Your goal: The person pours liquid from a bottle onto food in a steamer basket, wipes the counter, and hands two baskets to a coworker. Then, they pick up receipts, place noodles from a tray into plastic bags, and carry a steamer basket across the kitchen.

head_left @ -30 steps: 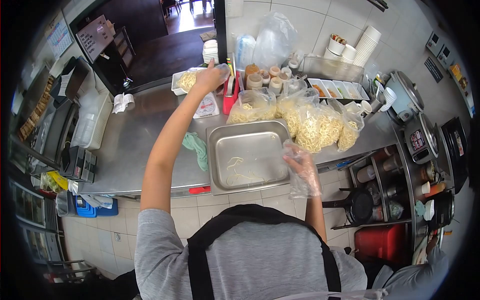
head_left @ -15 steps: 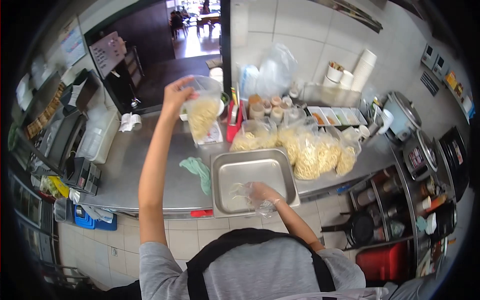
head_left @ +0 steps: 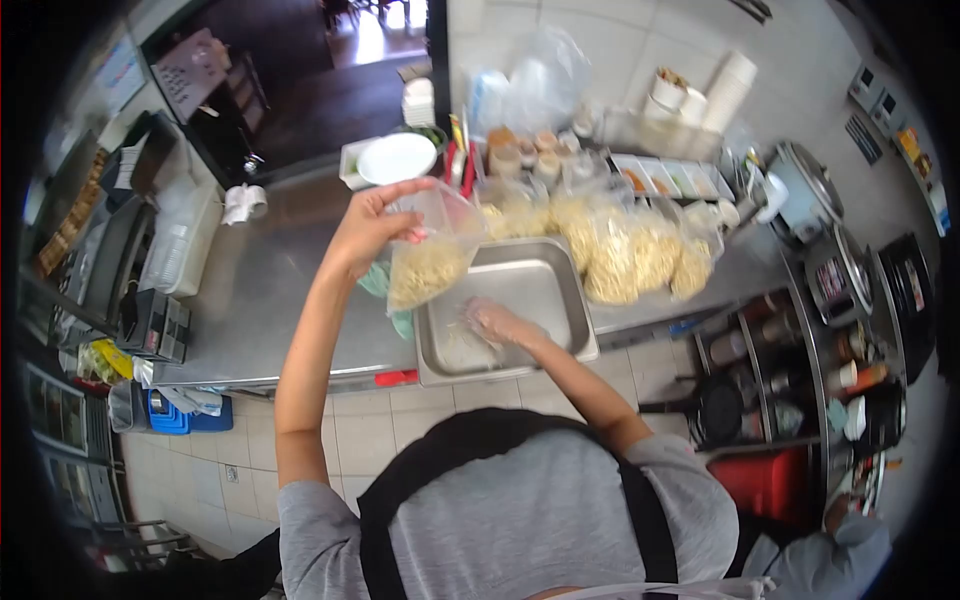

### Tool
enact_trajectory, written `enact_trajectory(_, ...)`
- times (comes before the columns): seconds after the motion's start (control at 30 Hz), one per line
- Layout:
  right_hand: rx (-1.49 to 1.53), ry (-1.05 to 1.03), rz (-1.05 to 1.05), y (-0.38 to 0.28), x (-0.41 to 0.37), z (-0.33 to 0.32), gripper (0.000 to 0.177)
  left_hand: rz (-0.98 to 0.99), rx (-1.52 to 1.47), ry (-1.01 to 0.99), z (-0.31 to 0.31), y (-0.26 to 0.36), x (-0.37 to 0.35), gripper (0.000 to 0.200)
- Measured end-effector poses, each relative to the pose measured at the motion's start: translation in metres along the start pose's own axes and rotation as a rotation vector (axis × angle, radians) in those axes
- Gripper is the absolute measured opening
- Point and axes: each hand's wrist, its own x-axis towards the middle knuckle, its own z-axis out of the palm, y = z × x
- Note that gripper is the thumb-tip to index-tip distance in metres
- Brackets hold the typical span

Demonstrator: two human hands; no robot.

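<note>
My left hand (head_left: 378, 232) pinches the upper edge of a clear plastic bag (head_left: 452, 208). Pale noodles (head_left: 428, 275) fill the lower part of that bag, which hangs over the left rim of a steel tray (head_left: 570, 262). Inside the tray is my right hand (head_left: 492, 320), in a clear plastic glove, with its fingers bunched low near the bottom. A few thin noodle strands (head_left: 458, 328) show by its fingertips, slightly blurred. A green cloth (head_left: 402, 323) lies beside the tray, partly hidden behind the bag.
Several bags of noodles (head_left: 612, 265) stand right of the tray. Behind are sauce bottles (head_left: 547, 165), a topping container (head_left: 665, 178) and a white plate (head_left: 397, 160). A rice cooker (head_left: 808, 195) sits at the right. Another person's sleeve (head_left: 840, 550) shows at lower right.
My left hand has brought the bag down and toward me, from over the scale to the tray's left rim. My right hand has shifted left within the tray. The view has tilted down.
</note>
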Motion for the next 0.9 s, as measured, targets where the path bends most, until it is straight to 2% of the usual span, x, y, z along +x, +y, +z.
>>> enact_trajectory(0.1,0.194,-0.099,0.201,-0.043,-0.009,-0.038,0.027,-0.019,0.034,-0.048,0.026,-0.016,0.014,0.042)
enact_trajectory(0.2,-0.068,-0.047,0.354,-0.061,-0.03,-0.072,0.026,-0.049,0.005,-0.103,0.049,-0.042,0.034,0.043)
enact_trajectory(0.3,-0.222,-0.191,0.737,-0.071,-0.044,-0.098,0.026,-0.025,-0.049,-0.108,0.082,-0.07,0.054,0.043)
enact_trajectory(0.33,-0.204,-0.181,0.749,-0.077,-0.049,-0.101,0.026,-0.021,-0.05,-0.112,0.093,-0.08,0.061,0.043)
enact_trajectory(0.4,-0.168,-0.166,0.765,-0.087,-0.057,-0.103,0.025,-0.004,-0.051,-0.128,0.117,-0.098,0.075,0.042)
enact_trajectory(0.5,-0.142,-0.091,0.613,-0.066,-0.071,-0.071,0.023,-0.001,-0.044,-0.156,0.146,-0.13,0.088,0.042)
enact_trajectory(0.57,-0.109,-0.091,0.637,-0.07,-0.069,-0.071,0.023,-0.034,-0.031,-0.181,0.155,-0.148,0.092,0.043)
enact_trajectory(0.7,-0.069,-0.183,0.692,-0.085,-0.037,-0.076,0.024,-0.055,0.035,-0.28,0.152,-0.137,0.085,0.044)
enact_trajectory(0.77,-0.142,-0.012,0.565,-0.076,-0.028,-0.042,0.022,0.019,0.084,-0.348,0.141,-0.126,0.077,0.045)
enact_trajectory(0.83,-0.216,0.176,0.362,-0.045,-0.029,0.005,0.018,0.041,0.102,-0.297,0.128,-0.121,0.068,0.044)
enact_trajectory(0.9,-0.194,0.365,0.283,-0.036,-0.029,0.024,0.016,-0.007,0.072,-0.22,0.112,-0.11,0.05,0.043)
